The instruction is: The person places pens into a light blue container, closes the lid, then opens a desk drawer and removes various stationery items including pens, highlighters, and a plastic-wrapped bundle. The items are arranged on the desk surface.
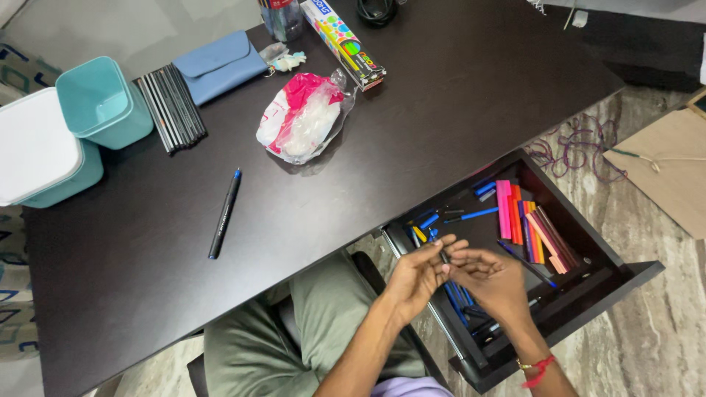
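My left hand and my right hand meet over the open dark drawer at the table's right front. Both pinch a small dark pen between their fingertips. Under the hands lie several blue pens in the drawer's near compartment. A row of pink, orange and red markers lies in the far compartment, with a loose blue pen beside it.
On the dark table lie a black pen with a blue cap, a pink-and-white plastic bag, a row of dark pencils, a blue pouch, a teal bin and a colourful box.
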